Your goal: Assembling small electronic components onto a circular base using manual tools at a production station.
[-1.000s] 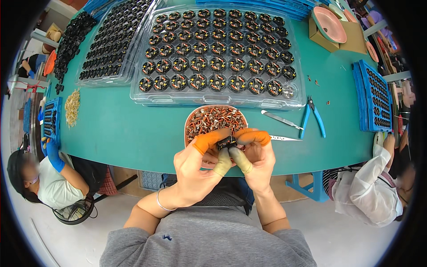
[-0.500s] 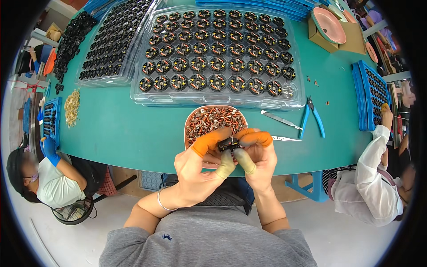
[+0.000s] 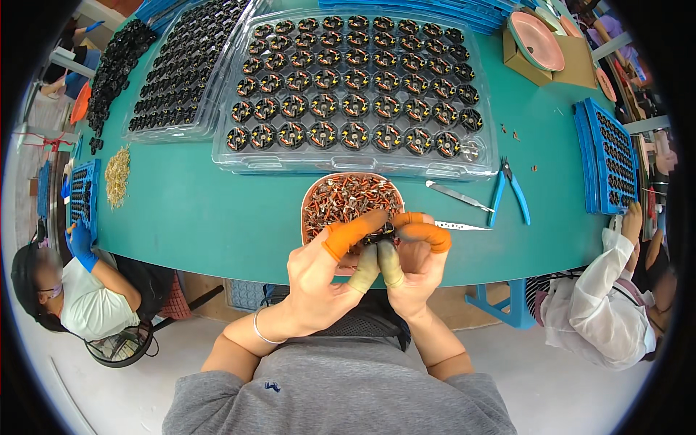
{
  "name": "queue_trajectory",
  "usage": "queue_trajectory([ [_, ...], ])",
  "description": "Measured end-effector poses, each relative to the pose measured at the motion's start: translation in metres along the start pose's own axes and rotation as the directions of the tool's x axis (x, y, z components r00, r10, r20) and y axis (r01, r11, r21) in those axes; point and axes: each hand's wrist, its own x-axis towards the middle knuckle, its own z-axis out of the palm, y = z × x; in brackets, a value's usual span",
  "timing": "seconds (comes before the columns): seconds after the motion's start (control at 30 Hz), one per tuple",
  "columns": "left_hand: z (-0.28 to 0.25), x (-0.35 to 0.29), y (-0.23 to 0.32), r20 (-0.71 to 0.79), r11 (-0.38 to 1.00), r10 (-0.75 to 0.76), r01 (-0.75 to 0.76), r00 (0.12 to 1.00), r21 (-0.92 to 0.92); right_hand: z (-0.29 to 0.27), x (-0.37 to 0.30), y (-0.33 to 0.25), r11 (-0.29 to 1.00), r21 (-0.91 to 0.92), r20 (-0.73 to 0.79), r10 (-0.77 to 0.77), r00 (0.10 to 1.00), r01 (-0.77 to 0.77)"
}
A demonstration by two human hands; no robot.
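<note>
Pinching one black part (image 3: 378,235) between both hands, we hold the left hand (image 3: 322,268) and right hand (image 3: 413,281) equally near it; the fingers hide much of it, so we cannot tell its long axis. Just beyond our hands on the bench (image 3: 217,232) sits one pink bowl (image 3: 303,217) of small copper-coloured pieces (image 3: 348,199), too many to count. Farther out, one clear tray (image 3: 283,165) carries six rows of black units (image 3: 354,135), eight in the nearest. Beyond our right hand lie one pair of tweezers (image 3: 460,195), one perforated metal tool (image 3: 464,226) and one blue-handled pair of pliers (image 3: 497,199).
</note>
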Motion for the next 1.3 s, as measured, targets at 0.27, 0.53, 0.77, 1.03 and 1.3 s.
queue_trajectory([
  [0.27,-0.004,0.001,0.003,0.094,0.946,-0.183,0.201,0.979,-0.253,-0.015,0.011,-0.009,0.856,0.369,0.037,0.377,0.926,-0.363],
  [0.53,-0.001,0.0,0.0,0.102,0.97,-0.106,0.126,0.989,-0.209,-0.013,0.011,-0.01,0.934,0.222,0.072,0.271,0.96,-0.28],
  [0.77,0.007,0.003,-0.006,-0.004,0.974,-0.133,0.13,0.991,-0.186,-0.013,0.011,-0.007,0.936,0.178,0.077,0.293,0.953,-0.303],
  [1.03,-0.001,0.021,0.004,0.131,0.992,-0.099,0.107,0.986,-0.06,-0.028,0.022,-0.012,0.956,0.078,0.096,0.274,0.957,-0.282],
  [1.3,0.007,0.073,0.033,0.407,0.767,0.296,-0.469,0.864,0.438,-0.043,0.033,-0.007,0.958,-0.26,-0.06,-0.14,0.988,0.12],
])
